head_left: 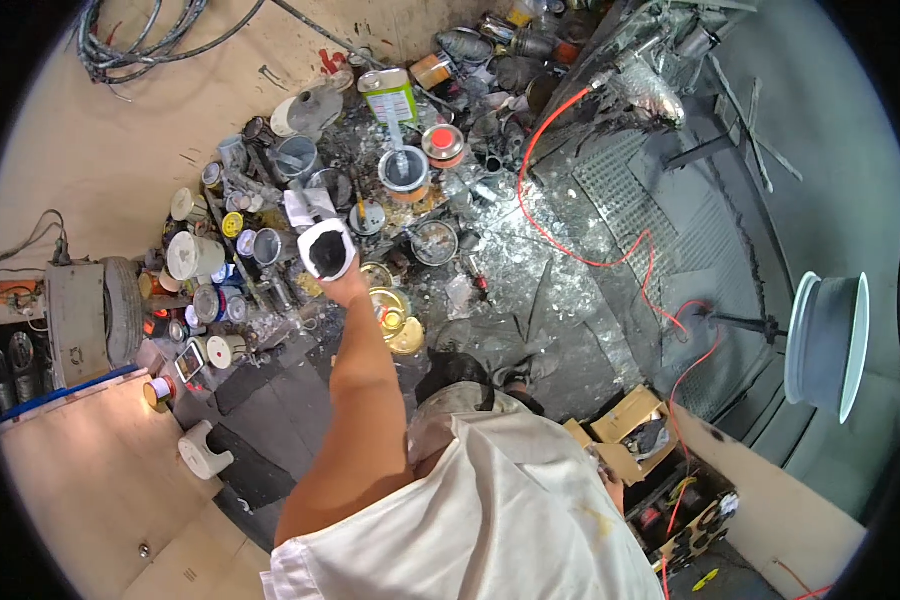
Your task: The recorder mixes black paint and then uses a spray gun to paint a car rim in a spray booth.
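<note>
My left hand (pixel 346 282) grips a white cup (pixel 308 232) with black material inside, held out over the crowded paint cans. A white, rectangular piece (pixel 306 203) lies just beyond the cup, and gold-coloured cans (pixel 391 313) sit below my outstretched arm. At the lower right, my right hand (pixel 610 480) is mostly hidden behind my white shirt, beside an open cardboard box (pixel 638 408) with dark items in it; whether it holds anything is hidden.
Tins, tubs and bottles (pixel 195 255) crowd the dirty floor along the wall. A red hose (pixel 598 262) crosses the metal plates. A grey wheel rim (pixel 825 340) is mounted at right; a white stool (pixel 205 455), wooden board (pixel 80 440) and crate (pixel 710 510) stand nearer.
</note>
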`<action>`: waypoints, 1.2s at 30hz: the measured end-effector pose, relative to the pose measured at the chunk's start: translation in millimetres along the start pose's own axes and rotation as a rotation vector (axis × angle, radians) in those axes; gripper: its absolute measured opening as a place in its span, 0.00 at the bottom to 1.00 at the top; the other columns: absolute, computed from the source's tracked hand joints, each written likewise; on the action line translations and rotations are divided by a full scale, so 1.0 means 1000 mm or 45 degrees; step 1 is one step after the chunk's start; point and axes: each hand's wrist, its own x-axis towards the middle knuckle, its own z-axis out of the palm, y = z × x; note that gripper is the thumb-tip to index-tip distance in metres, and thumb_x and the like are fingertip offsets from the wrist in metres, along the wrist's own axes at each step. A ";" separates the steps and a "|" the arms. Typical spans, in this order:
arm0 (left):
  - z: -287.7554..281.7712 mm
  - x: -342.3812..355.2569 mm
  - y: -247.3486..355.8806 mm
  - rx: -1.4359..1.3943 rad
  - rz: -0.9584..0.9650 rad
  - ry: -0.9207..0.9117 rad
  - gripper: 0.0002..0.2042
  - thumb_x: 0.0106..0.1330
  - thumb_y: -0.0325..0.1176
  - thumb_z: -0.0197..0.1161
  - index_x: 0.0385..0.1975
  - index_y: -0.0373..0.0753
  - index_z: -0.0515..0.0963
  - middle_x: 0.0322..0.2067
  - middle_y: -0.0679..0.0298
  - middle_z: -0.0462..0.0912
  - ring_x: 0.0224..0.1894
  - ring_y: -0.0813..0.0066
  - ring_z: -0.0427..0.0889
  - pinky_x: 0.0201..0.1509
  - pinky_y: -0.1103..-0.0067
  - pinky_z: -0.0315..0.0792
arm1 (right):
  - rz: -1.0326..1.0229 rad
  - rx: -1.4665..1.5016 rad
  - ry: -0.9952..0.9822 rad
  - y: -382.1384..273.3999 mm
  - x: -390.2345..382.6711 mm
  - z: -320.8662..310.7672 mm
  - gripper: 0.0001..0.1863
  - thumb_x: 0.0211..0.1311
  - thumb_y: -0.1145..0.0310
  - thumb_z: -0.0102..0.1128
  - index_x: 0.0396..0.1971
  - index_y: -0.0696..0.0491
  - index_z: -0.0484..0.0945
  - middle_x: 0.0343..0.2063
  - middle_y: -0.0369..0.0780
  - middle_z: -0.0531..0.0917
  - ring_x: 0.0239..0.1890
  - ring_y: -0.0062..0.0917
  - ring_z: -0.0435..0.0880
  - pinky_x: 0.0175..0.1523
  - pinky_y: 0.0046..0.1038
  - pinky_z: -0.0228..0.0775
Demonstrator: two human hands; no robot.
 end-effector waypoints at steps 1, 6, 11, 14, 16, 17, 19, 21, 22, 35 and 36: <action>-0.002 -0.008 -0.001 -0.067 -0.056 -0.014 0.48 0.39 0.45 0.85 0.62 0.32 0.67 0.52 0.51 0.82 0.53 0.58 0.82 0.61 0.68 0.72 | -0.123 -0.045 -0.110 -0.002 0.019 -0.007 0.19 0.70 0.68 0.59 0.55 0.60 0.71 0.37 0.42 0.82 0.32 0.24 0.80 0.34 0.23 0.72; -0.022 -0.080 0.013 -0.151 0.115 -0.001 0.42 0.43 0.37 0.84 0.59 0.30 0.69 0.50 0.53 0.82 0.50 0.64 0.82 0.59 0.72 0.72 | -0.391 -0.389 -0.266 0.013 0.177 -0.034 0.23 0.67 0.62 0.61 0.56 0.60 0.74 0.45 0.45 0.84 0.45 0.31 0.84 0.51 0.31 0.76; -0.037 -0.192 0.055 -0.086 0.274 -0.365 0.38 0.44 0.35 0.84 0.56 0.31 0.72 0.48 0.55 0.83 0.47 0.64 0.83 0.56 0.70 0.73 | -0.686 -0.810 -0.556 -0.091 0.311 -0.057 0.22 0.65 0.60 0.63 0.53 0.61 0.78 0.45 0.48 0.86 0.48 0.33 0.85 0.54 0.34 0.75; -0.036 -0.266 0.099 -0.064 0.281 -0.616 0.38 0.43 0.36 0.84 0.54 0.32 0.72 0.47 0.56 0.84 0.47 0.64 0.83 0.56 0.71 0.74 | -0.819 -1.113 -0.506 -0.217 0.333 -0.066 0.25 0.64 0.59 0.64 0.55 0.59 0.78 0.44 0.50 0.86 0.46 0.37 0.87 0.52 0.33 0.76; -0.028 -0.317 0.134 -0.372 0.450 -0.785 0.38 0.42 0.37 0.85 0.54 0.32 0.72 0.48 0.56 0.83 0.48 0.65 0.83 0.57 0.72 0.74 | -0.940 -0.961 -0.499 -0.298 0.332 -0.054 0.26 0.65 0.61 0.66 0.57 0.62 0.74 0.45 0.48 0.86 0.46 0.30 0.85 0.52 0.32 0.76; -0.025 -0.339 0.152 -0.250 0.487 -0.888 0.39 0.42 0.36 0.85 0.55 0.32 0.71 0.50 0.56 0.82 0.50 0.65 0.81 0.59 0.72 0.73 | -0.987 -1.013 -0.540 -0.334 0.325 -0.050 0.26 0.65 0.61 0.66 0.58 0.61 0.74 0.45 0.48 0.86 0.46 0.30 0.85 0.52 0.32 0.76; -0.019 -0.379 0.185 -0.010 0.580 -1.041 0.41 0.43 0.32 0.84 0.58 0.33 0.68 0.53 0.57 0.79 0.55 0.67 0.79 0.62 0.71 0.72 | -1.137 -1.105 -0.626 -0.389 0.297 -0.046 0.27 0.64 0.63 0.67 0.60 0.57 0.73 0.46 0.47 0.85 0.46 0.31 0.85 0.52 0.32 0.76; -0.002 -0.420 0.219 -0.244 0.585 -1.197 0.38 0.44 0.31 0.83 0.57 0.33 0.70 0.51 0.58 0.81 0.53 0.69 0.80 0.61 0.72 0.73 | -1.380 -0.982 -0.714 -0.431 0.255 -0.032 0.30 0.62 0.64 0.68 0.64 0.51 0.71 0.47 0.47 0.85 0.46 0.32 0.85 0.52 0.33 0.76; 0.006 -0.435 0.235 -0.267 0.626 -1.245 0.38 0.44 0.31 0.83 0.57 0.33 0.70 0.50 0.58 0.82 0.52 0.69 0.81 0.60 0.72 0.73 | -1.503 -0.806 -0.775 -0.443 0.231 -0.025 0.34 0.60 0.65 0.69 0.67 0.48 0.68 0.48 0.48 0.84 0.45 0.33 0.86 0.52 0.33 0.77; 0.127 -0.544 0.373 -0.310 0.900 -1.812 0.29 0.42 0.30 0.79 0.49 0.36 0.77 0.45 0.57 0.84 0.48 0.66 0.84 0.53 0.71 0.77 | -2.051 -0.581 -0.349 -0.555 0.143 -0.046 0.10 0.57 0.75 0.64 0.40 0.52 0.83 0.29 0.44 0.83 0.32 0.40 0.84 0.38 0.37 0.77; 0.140 -0.550 0.379 -0.348 0.948 -1.787 0.27 0.42 0.29 0.78 0.46 0.36 0.78 0.42 0.58 0.85 0.45 0.66 0.84 0.52 0.71 0.77 | -2.086 -0.579 -0.330 -0.567 0.143 -0.050 0.07 0.57 0.75 0.64 0.36 0.53 0.83 0.27 0.43 0.82 0.32 0.40 0.84 0.38 0.37 0.77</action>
